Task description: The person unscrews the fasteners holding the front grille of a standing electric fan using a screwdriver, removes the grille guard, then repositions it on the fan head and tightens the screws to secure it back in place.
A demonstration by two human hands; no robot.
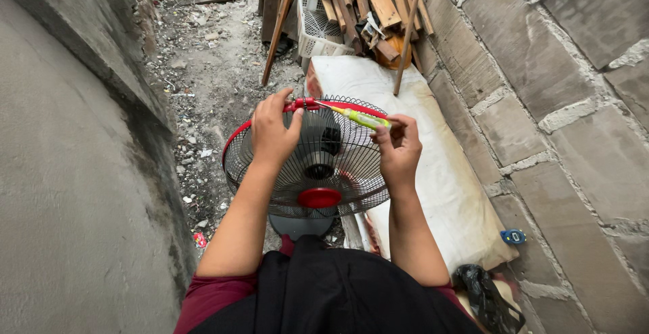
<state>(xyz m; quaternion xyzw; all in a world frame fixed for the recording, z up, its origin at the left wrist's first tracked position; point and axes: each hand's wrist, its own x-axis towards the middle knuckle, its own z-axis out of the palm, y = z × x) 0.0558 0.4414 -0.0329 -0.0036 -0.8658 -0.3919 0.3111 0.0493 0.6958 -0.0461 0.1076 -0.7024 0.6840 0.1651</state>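
A round fan (331, 172) with a black wire guard, a red rim and a red centre cap stands in front of me. My left hand (273, 131) grips the top of the guard at the red rim. My right hand (399, 148) holds a screwdriver (358, 116) with a yellow-green handle. Its metal tip points left toward the red clip at the top of the rim, next to my left thumb.
A grey concrete wall (74, 172) runs along the left and a block wall (561, 104) along the right. A dirty white mattress (446, 178) lies on the ground beside the fan. Wooden planks (372, 3) and a white plastic crate (314, 26) are piled ahead. Rubble covers the ground (203, 70).
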